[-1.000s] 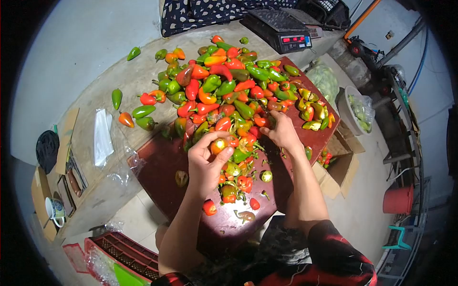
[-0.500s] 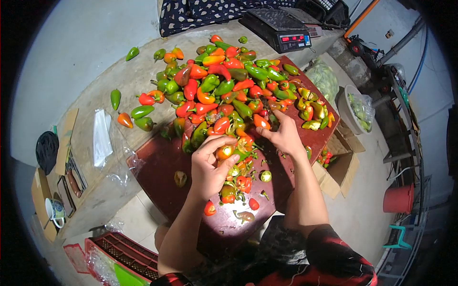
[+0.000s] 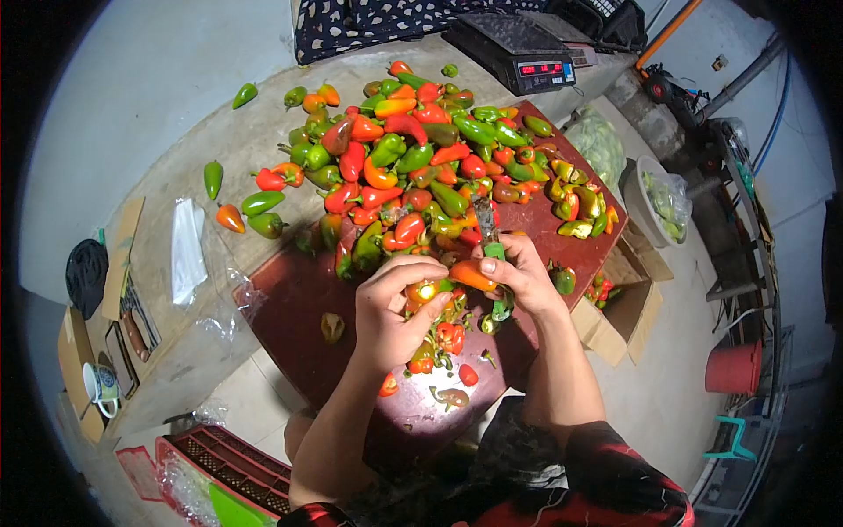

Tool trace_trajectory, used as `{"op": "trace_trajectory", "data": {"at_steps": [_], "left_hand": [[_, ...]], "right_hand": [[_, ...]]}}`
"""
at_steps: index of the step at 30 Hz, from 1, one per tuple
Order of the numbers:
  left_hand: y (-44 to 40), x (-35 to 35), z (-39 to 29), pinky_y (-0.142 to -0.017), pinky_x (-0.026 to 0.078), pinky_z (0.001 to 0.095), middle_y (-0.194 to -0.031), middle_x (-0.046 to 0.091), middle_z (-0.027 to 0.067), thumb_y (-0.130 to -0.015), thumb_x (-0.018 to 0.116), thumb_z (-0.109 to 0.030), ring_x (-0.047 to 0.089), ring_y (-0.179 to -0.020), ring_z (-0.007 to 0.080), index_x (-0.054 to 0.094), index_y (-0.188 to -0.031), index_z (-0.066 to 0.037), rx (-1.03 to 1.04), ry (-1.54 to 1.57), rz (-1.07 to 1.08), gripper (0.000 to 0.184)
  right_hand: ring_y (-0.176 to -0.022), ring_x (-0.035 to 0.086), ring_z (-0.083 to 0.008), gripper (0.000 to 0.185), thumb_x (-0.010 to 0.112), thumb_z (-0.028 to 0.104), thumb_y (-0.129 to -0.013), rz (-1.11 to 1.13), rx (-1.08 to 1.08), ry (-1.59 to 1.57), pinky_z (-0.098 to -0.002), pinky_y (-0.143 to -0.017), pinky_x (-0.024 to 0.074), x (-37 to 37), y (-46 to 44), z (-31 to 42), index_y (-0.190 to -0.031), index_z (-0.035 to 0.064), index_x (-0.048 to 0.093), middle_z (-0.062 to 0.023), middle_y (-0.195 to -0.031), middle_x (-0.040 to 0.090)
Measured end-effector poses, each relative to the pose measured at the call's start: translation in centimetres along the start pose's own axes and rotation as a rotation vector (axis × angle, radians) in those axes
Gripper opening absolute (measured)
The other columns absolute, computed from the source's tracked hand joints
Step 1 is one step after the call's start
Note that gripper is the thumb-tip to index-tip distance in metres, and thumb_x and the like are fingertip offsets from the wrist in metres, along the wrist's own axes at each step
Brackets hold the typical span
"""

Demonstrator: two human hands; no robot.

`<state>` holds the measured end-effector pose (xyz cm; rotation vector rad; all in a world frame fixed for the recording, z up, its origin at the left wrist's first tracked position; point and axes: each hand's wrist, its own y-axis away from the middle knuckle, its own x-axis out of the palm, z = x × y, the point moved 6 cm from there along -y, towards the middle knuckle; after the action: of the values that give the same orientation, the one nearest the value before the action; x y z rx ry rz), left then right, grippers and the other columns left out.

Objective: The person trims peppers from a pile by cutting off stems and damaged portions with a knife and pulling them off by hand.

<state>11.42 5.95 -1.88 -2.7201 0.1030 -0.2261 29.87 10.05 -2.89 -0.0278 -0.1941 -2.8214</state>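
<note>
My left hand [image 3: 391, 307] is closed around an orange-brown pepper [image 3: 426, 292] whose pale cut end faces up. Close beside it, my right hand [image 3: 527, 279] grips a knife with a green handle [image 3: 494, 251], the dark, stained blade [image 3: 484, 218] pointing away from me. An orange pepper [image 3: 471, 276] is also held by the right fingers, its tip towards the left hand. Beyond both hands spreads a heap of red, green and orange peppers [image 3: 386, 154]. Below them, cut pepper pieces and stem ends [image 3: 448, 336] lie on the dark red table [image 3: 299, 294].
Split peppers [image 3: 580, 202] are piled at the table's right edge. A cardboard box [image 3: 634, 321] with peppers inside stands below, near a white tub [image 3: 645, 206]. A digital scale [image 3: 514, 57] sits at the back. At left are white plastic [image 3: 187, 255] and a mug [image 3: 103, 388].
My right hand has drawn back from the heap towards my left hand, now with an orange pepper between its fingers. The green-handled knife has come into view in it.
</note>
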Motion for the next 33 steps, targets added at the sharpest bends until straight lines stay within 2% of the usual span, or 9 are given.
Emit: {"op": "trace_trajectory", "data": {"at_steps": [10,15,17,19,21,25,29,30,33], "left_hand": [[-0.1,0.0,-0.5,-0.082,0.054,0.0336,-0.1,0.068,0.013,-0.074,0.075,0.005,0.068,-0.092,0.0262,0.068,-0.1,-0.001,0.14,-0.251,0.013,0.028],[-0.2,0.8,-0.2,-0.072,0.05,0.0281,-0.095,0.065,0.009,-0.07,0.082,0.0,0.06,-0.078,0.0156,0.067,-0.108,0.001,0.031,-0.316,0.114,0.04],[-0.2,0.7,0.1,-0.074,0.051,0.0282,-0.093,0.067,0.0091,-0.072,0.083,-0.003,0.062,-0.079,0.0152,0.067,-0.11,0.002,0.017,-0.333,0.128,0.041],[-0.1,-0.2,1.1,-0.079,0.053,0.0332,-0.096,0.07,0.0147,-0.075,0.082,-0.007,0.069,-0.086,0.0244,0.069,-0.106,0.002,-0.133,-0.273,0.011,0.035],[0.1,-0.6,1.6,-0.078,0.053,0.0307,-0.095,0.072,0.0124,-0.079,0.08,-0.008,0.068,-0.085,0.0177,0.069,-0.105,0.004,-0.194,-0.196,-0.03,0.031],[-0.1,-1.6,1.7,-0.076,0.052,0.027,-0.092,0.072,0.008,-0.086,0.075,-0.009,0.064,-0.083,0.0105,0.068,-0.108,0.007,-0.289,-0.125,-0.087,0.029],[0.2,-1.8,2.5,-0.077,0.052,0.0265,-0.094,0.072,0.0075,-0.087,0.074,-0.009,0.064,-0.084,0.0104,0.068,-0.109,0.007,-0.373,-0.001,-0.092,0.028],[0.2,-1.8,2.6,-0.078,0.052,0.0263,-0.094,0.072,0.0073,-0.087,0.074,-0.009,0.064,-0.084,0.0102,0.068,-0.109,0.008,-0.375,0.037,-0.089,0.028],[0.2,-1.6,2.6,-0.078,0.052,0.0258,-0.094,0.072,0.0072,-0.087,0.074,-0.009,0.064,-0.085,0.01,0.069,-0.108,0.007,-0.363,0.034,-0.031,0.027]], "right_hand": [[-0.046,0.042,-0.0047,0.032,0.067,0.034,-0.094,0.179,0.15,-0.27,-0.0219,-0.042,0.0292,1.4,0.1,-1.1,-0.079,0.0069,0.059,0.0037,-0.061,0.05],[-0.044,0.042,-0.0073,0.037,0.061,0.04,-0.097,0.182,0.257,-0.315,-0.0227,-0.039,0.0304,2.5,0.5,-1.1,-0.086,0.005,0.057,0.0009,-0.063,0.052],[-0.043,0.043,-0.0094,0.04,0.056,0.044,-0.099,-0.054,0.416,-0.322,-0.0234,-0.038,0.0305,2.7,0.9,-1.6,-0.097,0.0035,0.054,-0.002,-0.065,0.054],[-0.042,0.043,-0.0107,0.045,0.048,0.049,-0.102,-0.012,0.409,-0.328,-0.0244,-0.038,0.0322,3.1,0.6,-1.3,-0.101,0.0038,0.051,-0.0042,-0.066,0.054],[-0.041,0.042,-0.0104,0.051,0.039,0.054,-0.103,-0.008,0.252,-0.22,-0.0244,-0.039,0.0333,2.3,-0.1,-1.2,-0.098,0.0046,0.051,-0.005,-0.065,0.053],[-0.042,0.04,-0.0101,0.031,0.046,0.035,-0.104,0.061,0.029,-0.113,-0.0258,-0.04,0.0324,1.9,-0.4,-1.4,-0.091,0.008,0.051,0.0005,-0.058,0.047],[-0.051,0.051,-0.0136,0.047,0.075,0.046,-0.083,-0.002,-0.307,0.588,-0.0338,-0.051,0.0421,2.6,0.1,1.0,-0.098,0.002,0.064,-0.0016,-0.058,0.05],[-0.056,0.058,-0.0177,0.061,0.083,0.05,-0.072,-0.024,-0.191,0.635,-0.0375,-0.058,0.0469,2.5,0.1,0.9,-0.103,0.0001,0.067,-0.0066,-0.061,0.055],[-0.058,0.062,-0.0242,0.06,0.081,0.053,-0.073,-0.038,-0.24,0.681,-0.0388,-0.06,0.0491,3.0,0.4,1.7,-0.099,0.0001,0.066,-0.0119,-0.063,0.06]]}}
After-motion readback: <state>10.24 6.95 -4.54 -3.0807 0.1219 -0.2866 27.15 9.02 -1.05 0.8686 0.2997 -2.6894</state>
